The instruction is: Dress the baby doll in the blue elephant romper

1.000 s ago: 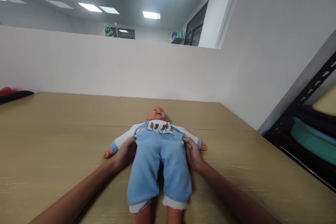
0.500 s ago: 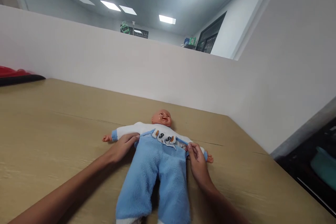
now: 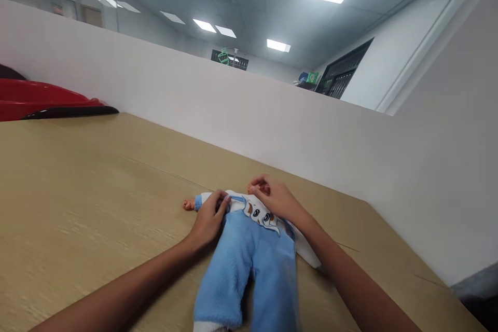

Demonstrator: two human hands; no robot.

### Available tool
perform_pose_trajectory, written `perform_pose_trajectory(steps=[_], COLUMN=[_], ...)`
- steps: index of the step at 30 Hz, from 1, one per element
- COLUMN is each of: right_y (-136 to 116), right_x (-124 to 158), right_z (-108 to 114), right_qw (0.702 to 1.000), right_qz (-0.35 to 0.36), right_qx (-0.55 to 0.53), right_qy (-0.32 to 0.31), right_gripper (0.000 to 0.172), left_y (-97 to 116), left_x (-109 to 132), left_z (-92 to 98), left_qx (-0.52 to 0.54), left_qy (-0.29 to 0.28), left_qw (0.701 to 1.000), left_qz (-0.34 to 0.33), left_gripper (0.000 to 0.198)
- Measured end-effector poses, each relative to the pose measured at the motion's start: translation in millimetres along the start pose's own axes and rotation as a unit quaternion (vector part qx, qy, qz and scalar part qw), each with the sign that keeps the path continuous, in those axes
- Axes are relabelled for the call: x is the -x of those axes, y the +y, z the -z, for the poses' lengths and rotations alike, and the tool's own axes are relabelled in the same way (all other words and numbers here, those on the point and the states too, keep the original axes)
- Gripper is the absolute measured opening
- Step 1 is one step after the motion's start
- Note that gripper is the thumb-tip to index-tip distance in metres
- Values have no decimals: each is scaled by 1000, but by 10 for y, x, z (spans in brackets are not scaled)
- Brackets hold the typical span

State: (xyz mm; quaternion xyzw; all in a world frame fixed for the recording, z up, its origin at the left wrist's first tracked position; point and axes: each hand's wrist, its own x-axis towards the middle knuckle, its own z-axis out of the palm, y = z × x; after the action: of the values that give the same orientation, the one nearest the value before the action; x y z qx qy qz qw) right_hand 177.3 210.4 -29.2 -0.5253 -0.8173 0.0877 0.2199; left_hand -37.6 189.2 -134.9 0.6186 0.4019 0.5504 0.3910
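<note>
A baby doll [image 3: 189, 204] lies on its back on the table, in a white long-sleeved top and blue fleece overalls [image 3: 241, 249]. The bib [image 3: 260, 213] carries an animal face with big eyes. At the doll's shoulder on the left of the view, my left hand [image 3: 212, 218] has thumb and fingers closed at the end of a blue strap [image 3: 238, 198]. Bent over the doll's head and neck is my right hand [image 3: 274, 197], its fingers curled. It covers nearly all of the head, and what its fingertips hold is hidden. My right forearm crosses above the doll's other sleeve [image 3: 307, 249].
The wooden table [image 3: 97, 181] runs up to a low white wall [image 3: 194, 98] at the back. A red tub-like object [image 3: 46, 98] with a black edge stands at the far left. Ceiling lights and a green hanger [image 3: 223, 57] show beyond the wall.
My right hand has left the overalls' side and moved up over the doll's head. My left hand has shifted up to the shoulder strap. The view has turned left.
</note>
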Motion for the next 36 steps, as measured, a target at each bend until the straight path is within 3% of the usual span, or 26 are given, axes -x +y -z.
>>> perform_pose_trajectory(steps=[3,5,7,10,13,18,22,27,29,32,34,36], right_y=[-131,-172,-205,-231,-160,135,246,215,193,172,170,169], right_x=[-565,-843,-1015,-1110,-1080,-825,-559,-402,-385,-395,-424,-454], right_z=[-115,-261,-435,-632,-623,-372,-343,-480,-541,-614,-637,-627], right_qw=[994,979,956,931,945,977,979,979,977,974,970,969], right_qz=[67,107,132,154,163,141,128,111,108,112,116,110], right_qx=[20,35,46,47,27,-47,-101,-145,-159,-176,-187,-193], right_qy=[-90,-172,-259,-329,-282,-155,-122,-95,-87,-85,-99,-107], right_gripper=[28,39,46,36,26,50,59,52,41,23,16,14], left_y=[-29,-36,-34,-14,12,-17,-113,-133,-91,-43,-62,-126], left_x=[19,41,61,80,96,147,175,181,152,15,-131,-282], left_z=[-45,-78,-102,-108,-95,-88,-73,-26,5,78,144,215], left_qx=[32,46,53,63,54,19,-4,2,-3,2,13,15], left_qy=[25,36,39,37,37,18,44,46,57,91,80,53], left_qw=[999,998,998,997,997,998,992,972,977,993,997,998], left_qz=[-7,-12,-17,-27,-33,-65,-120,-229,-204,-79,-2,34], left_gripper=[33,33,32,30,27,22,20,16,18,23,28,35])
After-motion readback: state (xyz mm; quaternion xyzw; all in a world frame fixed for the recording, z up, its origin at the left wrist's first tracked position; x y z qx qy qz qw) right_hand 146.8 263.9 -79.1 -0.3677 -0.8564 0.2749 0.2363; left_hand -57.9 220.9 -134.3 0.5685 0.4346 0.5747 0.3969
